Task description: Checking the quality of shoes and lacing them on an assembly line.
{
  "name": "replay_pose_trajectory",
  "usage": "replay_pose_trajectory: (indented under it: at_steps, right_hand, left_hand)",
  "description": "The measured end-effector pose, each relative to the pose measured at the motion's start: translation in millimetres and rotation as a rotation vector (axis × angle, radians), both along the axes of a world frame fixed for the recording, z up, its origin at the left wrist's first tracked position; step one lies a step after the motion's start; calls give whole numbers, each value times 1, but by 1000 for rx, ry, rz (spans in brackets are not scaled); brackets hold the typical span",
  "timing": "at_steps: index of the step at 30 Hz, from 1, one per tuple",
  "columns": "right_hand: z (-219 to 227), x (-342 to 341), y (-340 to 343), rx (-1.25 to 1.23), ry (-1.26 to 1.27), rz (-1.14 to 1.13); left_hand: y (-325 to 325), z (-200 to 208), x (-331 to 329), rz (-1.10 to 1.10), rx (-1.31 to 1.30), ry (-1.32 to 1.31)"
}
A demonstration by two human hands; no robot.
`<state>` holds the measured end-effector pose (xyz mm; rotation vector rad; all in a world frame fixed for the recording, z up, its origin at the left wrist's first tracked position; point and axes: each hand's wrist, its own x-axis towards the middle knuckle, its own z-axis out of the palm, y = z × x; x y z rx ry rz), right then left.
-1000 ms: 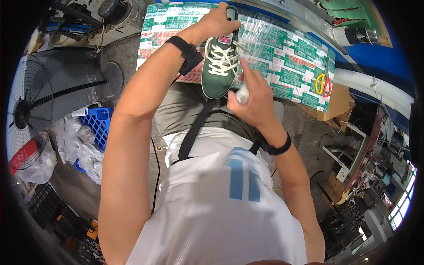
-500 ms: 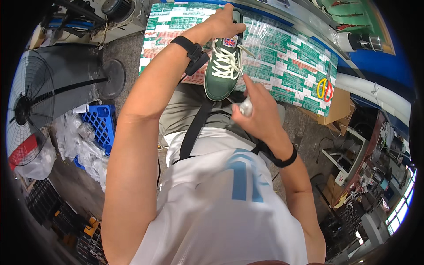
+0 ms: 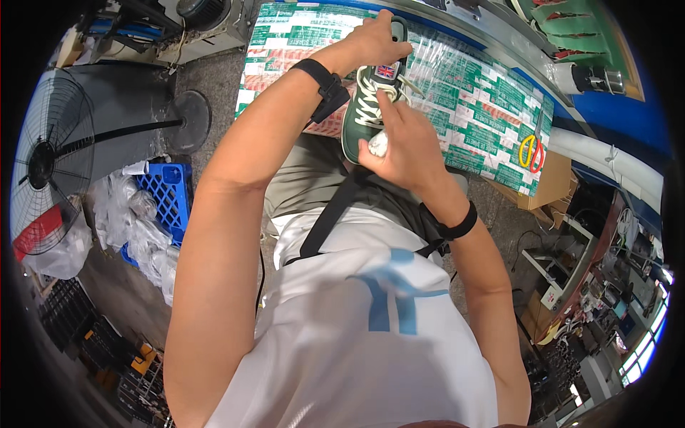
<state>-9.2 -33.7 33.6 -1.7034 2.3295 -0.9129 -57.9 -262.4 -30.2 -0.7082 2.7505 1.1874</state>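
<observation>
A dark green sneaker [image 3: 350, 140] with cream laces [image 3: 367, 108] and a flag patch on its tongue points its toe at me over the near edge of the work surface. My left hand [image 3: 378, 43] grips its heel end, fingers closed around the collar. Over the front of the shoe is my right hand [image 3: 410, 146], its index finger reaching onto the laces. A crumpled white wad [image 3: 378, 145], perhaps cloth or paper, is held in that hand's curled fingers and thumb. The right hand hides part of the shoe's side.
The work surface [image 3: 474, 118] is wrapped in green-and-white printed film. Scissors [image 3: 531, 153] with yellow and red handles lie at its right end. A cardboard box [image 3: 553, 182] stands beyond them. To the left are a black fan [image 3: 43, 162] and a blue crate [image 3: 168, 192] beside plastic bags.
My right hand has moved up and left from beside the shoe onto its laces, carrying the white wad. My left hand keeps its hold on the heel. The whole view has shifted slightly.
</observation>
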Motion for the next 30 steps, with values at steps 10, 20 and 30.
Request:
replay_pose_trajectory:
  at_steps: [10,20,30]
  right_hand:
    - [3,25,-17,-2,-338,-87]
    - [-11,15,11,-83,-145,-52]
    - [5,36,38,-13,-345,-102]
  left_hand:
    - [-5,-2,-1,-22,-57,-25]
    - [-5,-8,-2,-18,-23,3]
    - [-9,-8,-3,-64,-67,41]
